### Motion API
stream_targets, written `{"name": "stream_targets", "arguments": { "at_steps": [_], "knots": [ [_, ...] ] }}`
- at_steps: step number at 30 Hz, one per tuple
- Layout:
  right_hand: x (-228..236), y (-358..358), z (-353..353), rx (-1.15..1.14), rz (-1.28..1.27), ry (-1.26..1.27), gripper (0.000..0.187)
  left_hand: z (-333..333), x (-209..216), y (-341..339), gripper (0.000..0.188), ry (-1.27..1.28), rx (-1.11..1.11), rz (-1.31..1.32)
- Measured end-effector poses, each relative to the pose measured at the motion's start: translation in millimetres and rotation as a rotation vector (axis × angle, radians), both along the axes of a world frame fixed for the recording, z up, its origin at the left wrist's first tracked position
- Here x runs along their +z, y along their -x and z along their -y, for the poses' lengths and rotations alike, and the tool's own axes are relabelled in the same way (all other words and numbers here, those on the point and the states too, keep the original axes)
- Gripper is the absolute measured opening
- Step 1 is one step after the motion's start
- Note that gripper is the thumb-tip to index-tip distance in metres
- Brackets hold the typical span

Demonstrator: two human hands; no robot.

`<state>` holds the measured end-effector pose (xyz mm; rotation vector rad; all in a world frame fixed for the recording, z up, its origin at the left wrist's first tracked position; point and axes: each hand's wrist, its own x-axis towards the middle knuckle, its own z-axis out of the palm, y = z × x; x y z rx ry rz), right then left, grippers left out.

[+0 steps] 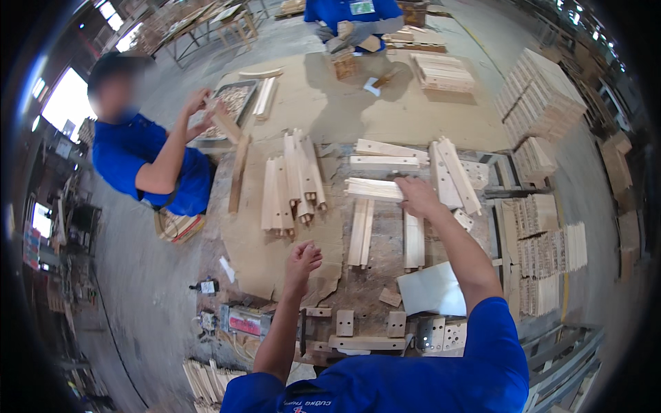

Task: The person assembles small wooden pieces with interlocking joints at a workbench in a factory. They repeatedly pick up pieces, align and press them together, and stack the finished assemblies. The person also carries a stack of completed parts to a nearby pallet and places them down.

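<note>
My right hand (416, 197) reaches across the bench and is closed round the right end of a pale wooden piece (372, 189), which lies crosswise. Below that piece, two pairs of wooden slats, the left pair (361, 234) and the right pair (414, 239), stretch toward me. My left hand (303, 264) hovers over the brown cardboard (275, 265) with its fingers curled; whatever may be in them is hidden. Beyond it lies a bundle of wooden slats (297, 179) with small round pegs at their near ends. More slats with holes (391, 149) rest beyond my right hand.
A co-worker (151, 162) at the left handles wood beside a tray of small pieces (234, 103). Another person (354, 27) works at the far side. Stacked wood (540, 96) stands at the right. A white sheet (432, 289) and a wooden jig (367, 342) lie near me.
</note>
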<state>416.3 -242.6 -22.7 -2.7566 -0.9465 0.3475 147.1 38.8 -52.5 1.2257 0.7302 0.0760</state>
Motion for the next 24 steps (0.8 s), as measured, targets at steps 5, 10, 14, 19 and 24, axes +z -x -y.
{"name": "stream_targets", "arguments": {
  "at_steps": [5, 10, 14, 19, 24],
  "knots": [
    [-8.5, 11.6, 0.5, -0.047, 0.165, -0.021, 0.072, -15.3, -14.1, -12.0, 0.034, -0.075, 0.021, 0.016],
    [-4.5, 55.6, -10.3, -0.179, 0.386, -0.185, 0.073, -49.7, -17.1, -28.2, 0.03, -0.449, 0.076, 0.075],
    [0.1, 114.0, -20.9, -0.146, 0.317, -0.456, 0.067, -84.2, -18.9, -48.0, 0.036, -1.099, 0.174, -0.069],
    [-2.8, 200.7, -1.3, -0.124, 0.052, -0.664, 0.055, -94.3, -9.6, -82.3, 0.069, -1.492, 0.101, -0.337],
    [-10.0, 249.6, 30.2, -0.143, -0.05, -0.657, 0.051, -79.6, 11.8, -118.7, 0.071, -1.45, -0.136, -0.604]
  ]
}}
